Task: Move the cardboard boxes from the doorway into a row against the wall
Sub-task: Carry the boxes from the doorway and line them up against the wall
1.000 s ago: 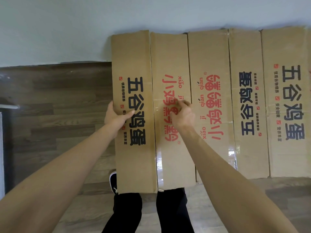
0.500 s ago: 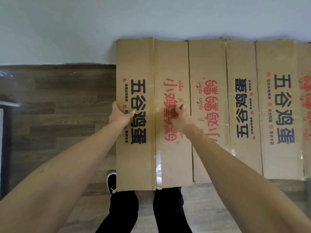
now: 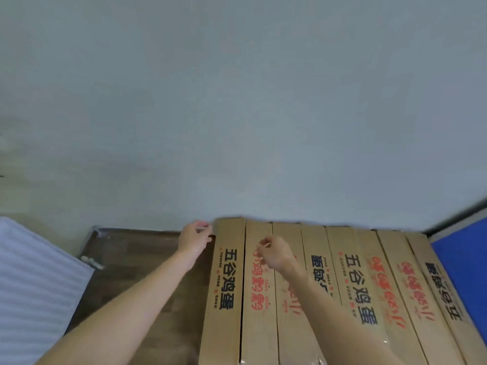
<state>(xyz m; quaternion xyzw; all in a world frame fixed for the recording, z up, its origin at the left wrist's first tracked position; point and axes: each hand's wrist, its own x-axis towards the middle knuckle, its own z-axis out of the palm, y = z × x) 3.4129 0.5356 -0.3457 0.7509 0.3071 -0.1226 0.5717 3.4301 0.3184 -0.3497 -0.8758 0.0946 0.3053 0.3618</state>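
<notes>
The cardboard boxes [image 3: 342, 285] lay rowed against the wall [image 3: 237, 101] at five o'clock. Left hand [image 3: 195, 239] gripped the end box's [image 3: 226, 272] corner; right hand [image 3: 272, 252] hovered curled, empty. White ribbed panel [image 3: 31, 285] at eight, blue panel [image 3: 463, 259] at three.

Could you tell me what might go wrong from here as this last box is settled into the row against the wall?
1. The left hand sits at the far corner of the leftmost box, close to the wall; pushing further could pinch the fingers there.
2. A dark gap shows between that box and the second box, so the row may end up uneven.
3. The right hand hovers with curled fingers over the second box; pressing there might shift the neighbours.
</notes>
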